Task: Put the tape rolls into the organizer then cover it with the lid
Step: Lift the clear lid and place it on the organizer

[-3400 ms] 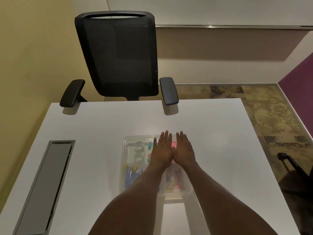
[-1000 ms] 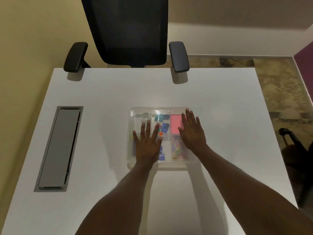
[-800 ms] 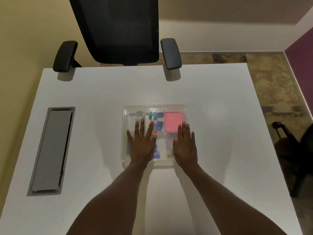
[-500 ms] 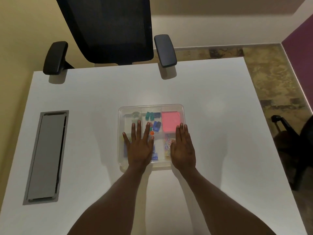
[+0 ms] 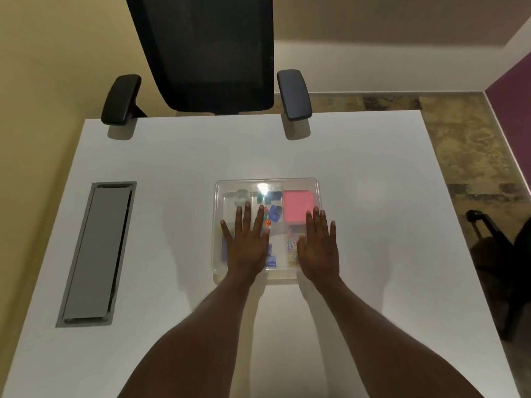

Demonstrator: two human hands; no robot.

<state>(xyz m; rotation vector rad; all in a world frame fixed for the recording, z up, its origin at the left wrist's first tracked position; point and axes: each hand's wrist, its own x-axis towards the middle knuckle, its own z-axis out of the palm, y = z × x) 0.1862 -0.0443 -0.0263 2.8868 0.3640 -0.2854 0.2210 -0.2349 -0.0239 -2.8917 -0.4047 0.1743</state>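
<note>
Both hands, the left hand (image 5: 247, 245) and right hand (image 5: 318, 248), are now pressing flat with fingers spread, gripping nothing, nearer the front edge of the lid (image 5: 298, 183) than a second ago, seating it on the organizer (image 5: 216, 225) mid-table; tape rolls (image 5: 242, 195) inside, task nearly done.

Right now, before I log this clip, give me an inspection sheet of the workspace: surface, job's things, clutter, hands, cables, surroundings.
Surface: white table, with a grey hatch set into it on the left.
Job's things: clear organizer at mid-table; clear lid on top, glare on it. Clear tape rolls show in the far-left compartment.
Clutter: inside the organizer, a pink pad, blue and teal bits, coloured clips; nothing seen loose on the table.
Hands: left hand and right hand lie flat on the lid, fingers spread, holding nothing.
Cables: nothing seen.
Surroundings: black chair at the far edge; patterned floor and a dark object to the right.
</note>
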